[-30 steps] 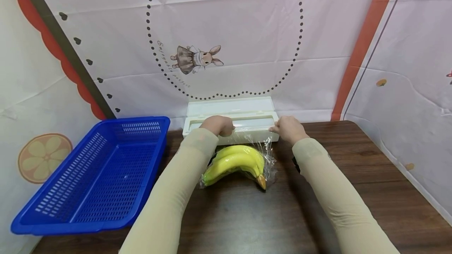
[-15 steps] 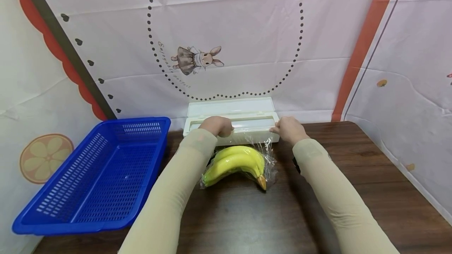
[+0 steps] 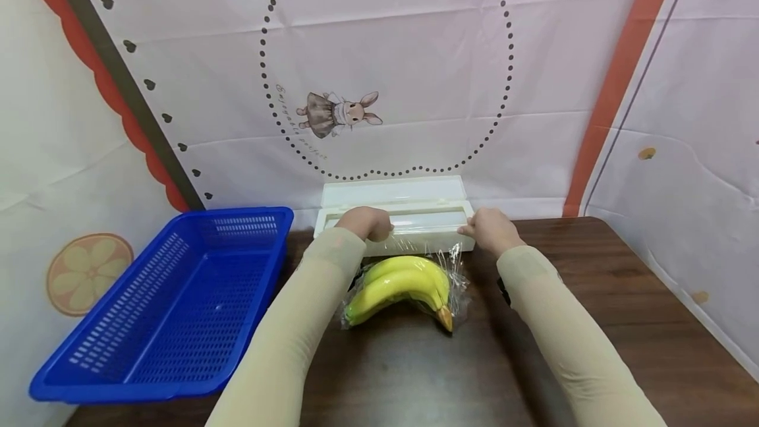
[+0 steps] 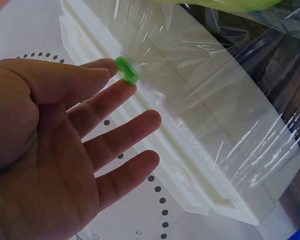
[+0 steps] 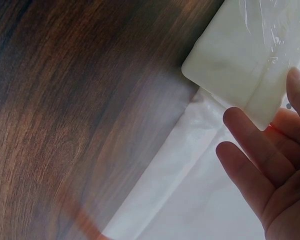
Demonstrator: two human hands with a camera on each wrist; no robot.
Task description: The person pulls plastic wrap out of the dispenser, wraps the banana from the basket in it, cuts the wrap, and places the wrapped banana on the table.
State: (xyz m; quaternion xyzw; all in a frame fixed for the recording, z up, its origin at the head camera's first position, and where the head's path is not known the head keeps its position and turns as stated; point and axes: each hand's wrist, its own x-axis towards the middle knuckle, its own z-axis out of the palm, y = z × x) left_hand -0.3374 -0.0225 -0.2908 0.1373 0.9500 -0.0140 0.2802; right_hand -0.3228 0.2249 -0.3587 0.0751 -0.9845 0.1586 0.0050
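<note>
A white cling film dispenser stands at the back of the table with its lid raised. My left hand is at the middle of its front top edge. In the left wrist view, thumb and forefinger pinch a green slide cutter on that edge; the other fingers are spread. My right hand grips the dispenser's right end, thumb on the edge in the right wrist view. Clear cling film runs over the front panel towards a bunch of bananas, which lies wrapped in film just before the dispenser.
A blue plastic basket stands on the left side of the brown wooden table. A printed cloth hangs right behind the dispenser, with further cloth at both sides.
The head view has tilted up a little, so everything sits lower in it. Both hands keep their places on the dispenser, and the bananas have not moved on the table.
</note>
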